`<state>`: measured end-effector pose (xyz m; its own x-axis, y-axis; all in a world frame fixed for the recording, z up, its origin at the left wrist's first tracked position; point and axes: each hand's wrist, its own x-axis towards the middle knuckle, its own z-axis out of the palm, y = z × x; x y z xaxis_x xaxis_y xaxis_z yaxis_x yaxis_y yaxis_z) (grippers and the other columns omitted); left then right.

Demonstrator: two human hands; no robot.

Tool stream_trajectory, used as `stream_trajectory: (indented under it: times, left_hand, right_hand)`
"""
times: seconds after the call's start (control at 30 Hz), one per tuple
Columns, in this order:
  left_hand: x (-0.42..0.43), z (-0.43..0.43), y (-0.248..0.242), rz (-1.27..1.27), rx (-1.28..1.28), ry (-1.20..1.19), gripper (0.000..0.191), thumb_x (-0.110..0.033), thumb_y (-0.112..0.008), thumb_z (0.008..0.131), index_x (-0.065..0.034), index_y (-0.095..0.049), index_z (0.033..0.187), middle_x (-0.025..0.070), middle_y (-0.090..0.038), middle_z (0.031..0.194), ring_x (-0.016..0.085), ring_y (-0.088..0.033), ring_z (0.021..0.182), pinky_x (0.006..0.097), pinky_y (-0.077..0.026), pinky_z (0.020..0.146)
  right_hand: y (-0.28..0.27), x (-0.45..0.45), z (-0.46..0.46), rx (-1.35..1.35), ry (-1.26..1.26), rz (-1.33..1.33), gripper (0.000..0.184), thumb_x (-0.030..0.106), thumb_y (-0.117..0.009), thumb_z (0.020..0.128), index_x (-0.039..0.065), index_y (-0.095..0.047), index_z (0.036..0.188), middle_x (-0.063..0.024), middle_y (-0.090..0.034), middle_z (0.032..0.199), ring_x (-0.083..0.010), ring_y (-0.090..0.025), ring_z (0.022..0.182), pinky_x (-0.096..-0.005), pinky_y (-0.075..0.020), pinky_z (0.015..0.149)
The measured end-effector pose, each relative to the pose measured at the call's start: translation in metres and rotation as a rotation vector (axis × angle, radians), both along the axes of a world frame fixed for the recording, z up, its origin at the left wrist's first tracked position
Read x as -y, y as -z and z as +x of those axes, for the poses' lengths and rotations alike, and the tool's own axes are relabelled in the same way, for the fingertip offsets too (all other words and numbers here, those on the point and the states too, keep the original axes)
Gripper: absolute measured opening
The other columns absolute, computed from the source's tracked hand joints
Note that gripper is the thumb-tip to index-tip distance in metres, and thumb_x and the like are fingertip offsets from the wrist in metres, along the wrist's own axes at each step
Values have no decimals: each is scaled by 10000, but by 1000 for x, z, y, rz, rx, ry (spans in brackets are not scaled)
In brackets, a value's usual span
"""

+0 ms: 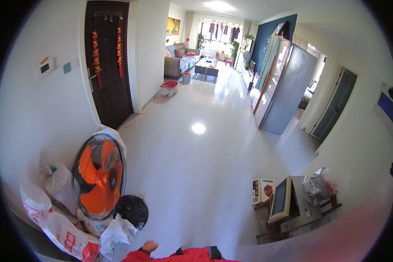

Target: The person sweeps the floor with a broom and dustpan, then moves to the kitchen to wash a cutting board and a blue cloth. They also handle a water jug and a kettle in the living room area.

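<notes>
My left hand (150,246) shows at the bottom edge, beside the front of a red garment (196,253), with a dark band at its wrist. Its fingers are small and partly hidden, so I cannot make out whether they are closed. Nearest to it lies a crumpled white plastic bag (118,234). Behind that bag, a floor fan (100,178) with orange blades leans among stuffed white sacks (60,183). A round black object (132,211) rests on the floor at the fan's base. My right hand is out of view; a reddish blur fills the lower right.
On the right stand a small cabinet (301,199) with a silvery bag (316,188) and a printed box (263,191). Farther off are a refrigerator (286,90), a dark door (109,65), a stool (169,88), a sofa (183,62) and a coffee table (206,69). An orange cord (140,116) crosses the floor.
</notes>
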<state>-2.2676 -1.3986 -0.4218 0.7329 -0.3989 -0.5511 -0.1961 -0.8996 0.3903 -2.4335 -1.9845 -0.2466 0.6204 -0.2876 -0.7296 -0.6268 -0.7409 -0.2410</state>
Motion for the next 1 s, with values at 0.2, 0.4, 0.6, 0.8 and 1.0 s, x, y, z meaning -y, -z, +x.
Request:
stream_trajectory:
  times: [0.2, 0.4, 0.6, 0.8, 1.0]
  left_hand:
    - [178, 342, -178, -704, 103, -660, 307, -284, -536, 877, 3, -642, 899, 110, -670, 792, 215, -632, 708, 335, -493, 655]
    - [160, 479, -67, -459, -309, -744, 312, -297, -592, 867, -17, -633, 1000, 65, -659, 814, 154, -619, 659, 314, -505, 539]
    - [101, 583, -144, 27, -127, -55, 172, -126, -508, 794, -34, -642, 739, 110, -621, 656, 188, -597, 532, 319, -461, 412]
    - [114, 702, -140, -274, -523, -1124, 138, -124, -515, 841, -80, -531, 711, 39, -543, 618, 169, -528, 497, 301, -415, 430]
    - [74, 924, -10, -36, -573, -769, 222, -178, -495, 826, -41, -587, 677, 91, -586, 615, 206, -560, 507, 363, -446, 446]
  right_hand:
    - [7, 39, 146, -112, 209, 17, 339, 334, -453, 903, 83, -647, 1024, -190, -647, 995, -374, -612, 891, -484, -485, 776]
    - [73, 114, 380, -71, 13, -29, 329, 315, -434, 899, 100, -640, 1040, -182, -646, 992, -381, -606, 889, -506, -477, 770]
    - [-14, 114, 831, 883, -138, -43, 305, 327, -493, 908, 59, -614, 990, -202, -638, 958, -408, -598, 871, -503, -486, 743]
    - [-104, 101, 1106, 908, -52, 155, 271, 253, -521, 884, 125, -639, 1091, -131, -683, 986, -337, -639, 921, -397, -514, 784]
    - [23, 169, 1175, 383, -98, 47, 317, 294, -554, 819, 119, -663, 1060, -162, -678, 969, -332, -640, 926, -406, -502, 812]
